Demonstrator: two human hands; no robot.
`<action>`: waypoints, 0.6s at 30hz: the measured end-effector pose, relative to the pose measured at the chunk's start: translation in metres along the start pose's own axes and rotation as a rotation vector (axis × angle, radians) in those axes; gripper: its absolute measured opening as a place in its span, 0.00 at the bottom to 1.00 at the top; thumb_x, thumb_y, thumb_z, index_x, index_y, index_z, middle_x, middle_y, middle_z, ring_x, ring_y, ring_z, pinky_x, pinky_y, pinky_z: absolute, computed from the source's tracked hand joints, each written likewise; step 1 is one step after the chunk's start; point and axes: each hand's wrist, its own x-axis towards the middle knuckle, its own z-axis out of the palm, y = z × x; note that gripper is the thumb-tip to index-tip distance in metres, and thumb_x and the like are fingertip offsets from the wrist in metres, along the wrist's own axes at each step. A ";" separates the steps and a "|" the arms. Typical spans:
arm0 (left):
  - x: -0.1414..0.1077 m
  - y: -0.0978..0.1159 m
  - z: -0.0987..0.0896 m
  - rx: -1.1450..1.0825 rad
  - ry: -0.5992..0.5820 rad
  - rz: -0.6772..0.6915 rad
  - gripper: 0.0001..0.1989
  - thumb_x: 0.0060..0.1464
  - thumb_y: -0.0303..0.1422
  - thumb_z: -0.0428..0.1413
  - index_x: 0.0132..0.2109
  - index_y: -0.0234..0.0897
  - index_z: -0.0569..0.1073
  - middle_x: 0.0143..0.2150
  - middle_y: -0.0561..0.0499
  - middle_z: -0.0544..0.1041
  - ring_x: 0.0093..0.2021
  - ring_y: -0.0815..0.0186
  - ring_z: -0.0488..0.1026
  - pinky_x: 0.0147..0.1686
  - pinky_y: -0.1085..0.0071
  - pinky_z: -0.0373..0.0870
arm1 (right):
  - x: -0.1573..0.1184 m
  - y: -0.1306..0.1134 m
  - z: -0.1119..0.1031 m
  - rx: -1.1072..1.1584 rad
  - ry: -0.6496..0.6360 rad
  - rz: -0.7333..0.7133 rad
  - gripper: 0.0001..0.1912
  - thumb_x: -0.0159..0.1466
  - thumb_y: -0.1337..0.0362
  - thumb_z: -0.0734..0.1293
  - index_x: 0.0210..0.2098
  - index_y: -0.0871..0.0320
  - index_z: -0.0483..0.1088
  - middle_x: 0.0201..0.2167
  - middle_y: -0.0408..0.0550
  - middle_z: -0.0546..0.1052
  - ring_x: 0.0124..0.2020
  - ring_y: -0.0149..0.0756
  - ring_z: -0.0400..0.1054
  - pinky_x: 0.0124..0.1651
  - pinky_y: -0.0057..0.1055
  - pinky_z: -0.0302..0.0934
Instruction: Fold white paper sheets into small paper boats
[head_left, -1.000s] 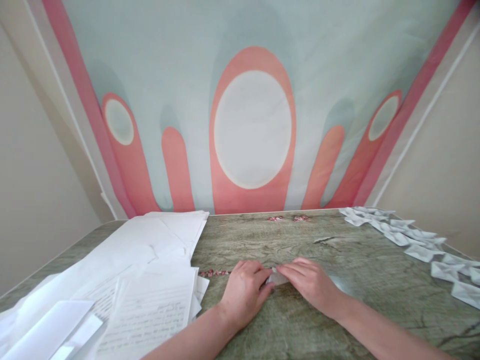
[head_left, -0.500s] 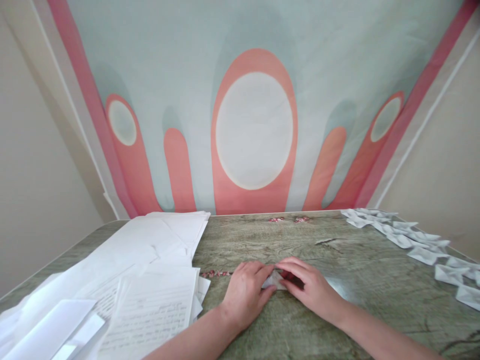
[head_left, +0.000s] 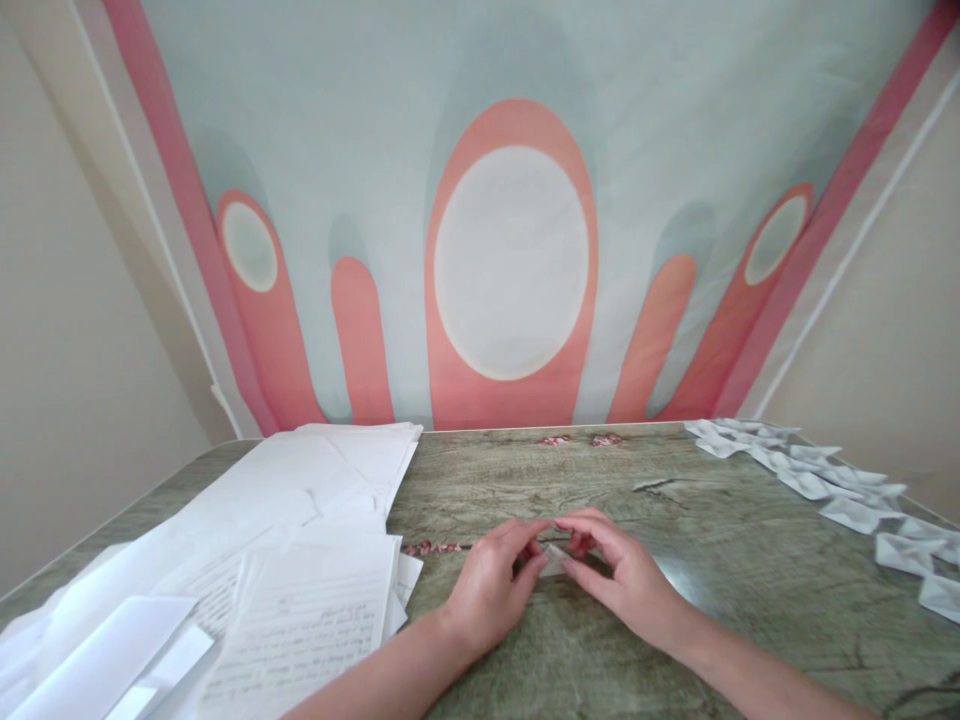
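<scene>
Left hand [head_left: 495,585] and right hand [head_left: 619,570] come together low in the frame, a little right of centre, their index fingertips nearly meeting. Each one grasps an edge of a small folded paper [head_left: 553,562], thumbs on the near side; just how the other fingers grip it I can't make out from where I stand. That little piece sits between them, just above or on the wood-grained counter [head_left: 480,490]; I can't tell which.

Over at the lower left, loose sheets [head_left: 300,465] lie spread in an untidy heap, some overlapping. On top, a page of handwriting [head_left: 315,610] reaches close to the left forearm, and a folded white sheet [head_left: 112,650] rests in the bottom left corner. Along the right side, a file of folded paper boats [head_left: 851,515] runs from the counter's far edge down to the right edge of the frame, well apart from the right hand. Pinkish-red patches [head_left: 553,440] mark the counter near its far edge. Behind it all rises a pale blue-green backdrop [head_left: 637,100] with coral shapes, the middle one around a white oval [head_left: 511,262].
</scene>
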 end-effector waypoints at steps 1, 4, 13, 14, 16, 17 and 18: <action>0.001 -0.001 0.001 -0.058 0.028 -0.034 0.17 0.54 0.25 0.51 0.51 0.40 0.68 0.34 0.51 0.71 0.35 0.67 0.68 0.39 0.71 0.64 | 0.000 -0.001 -0.001 -0.018 0.003 -0.003 0.17 0.56 0.68 0.65 0.46 0.54 0.66 0.42 0.47 0.68 0.37 0.34 0.65 0.43 0.33 0.62; 0.003 -0.004 0.005 -0.266 0.096 -0.159 0.15 0.54 0.27 0.51 0.50 0.36 0.69 0.33 0.51 0.69 0.33 0.68 0.67 0.36 0.72 0.64 | -0.001 -0.003 -0.002 0.019 -0.027 0.056 0.20 0.55 0.67 0.67 0.48 0.55 0.65 0.43 0.48 0.69 0.39 0.35 0.65 0.43 0.33 0.62; 0.004 -0.004 0.007 -0.601 0.088 -0.204 0.14 0.55 0.31 0.53 0.48 0.34 0.63 0.31 0.53 0.65 0.32 0.70 0.65 0.33 0.73 0.63 | 0.000 -0.004 -0.001 0.065 -0.127 0.160 0.09 0.61 0.60 0.62 0.33 0.60 0.70 0.27 0.44 0.73 0.29 0.33 0.66 0.34 0.28 0.60; 0.004 -0.003 0.006 -0.605 0.091 -0.198 0.13 0.55 0.31 0.53 0.47 0.34 0.63 0.31 0.54 0.65 0.32 0.70 0.64 0.33 0.73 0.62 | 0.001 -0.004 -0.001 0.067 -0.125 0.160 0.10 0.61 0.60 0.62 0.33 0.60 0.70 0.27 0.44 0.73 0.29 0.33 0.66 0.34 0.28 0.60; 0.003 -0.002 0.006 -0.611 0.092 -0.194 0.10 0.55 0.31 0.53 0.44 0.35 0.62 0.30 0.55 0.65 0.31 0.70 0.64 0.33 0.74 0.62 | 0.000 -0.003 -0.001 0.073 -0.123 0.159 0.10 0.61 0.59 0.62 0.32 0.60 0.70 0.27 0.44 0.74 0.29 0.34 0.66 0.34 0.29 0.60; 0.003 -0.001 0.005 -0.609 0.089 -0.195 0.09 0.55 0.31 0.53 0.43 0.35 0.62 0.30 0.55 0.65 0.31 0.70 0.64 0.33 0.74 0.62 | 0.000 -0.003 -0.001 0.077 -0.123 0.159 0.11 0.62 0.59 0.62 0.32 0.60 0.70 0.28 0.45 0.74 0.30 0.34 0.67 0.34 0.29 0.60; 0.003 0.000 0.005 -0.603 0.084 -0.197 0.08 0.55 0.31 0.53 0.42 0.35 0.63 0.30 0.55 0.65 0.31 0.71 0.64 0.32 0.74 0.62 | 0.000 -0.003 -0.001 0.079 -0.123 0.158 0.11 0.61 0.59 0.62 0.32 0.60 0.70 0.28 0.45 0.74 0.30 0.34 0.67 0.34 0.29 0.61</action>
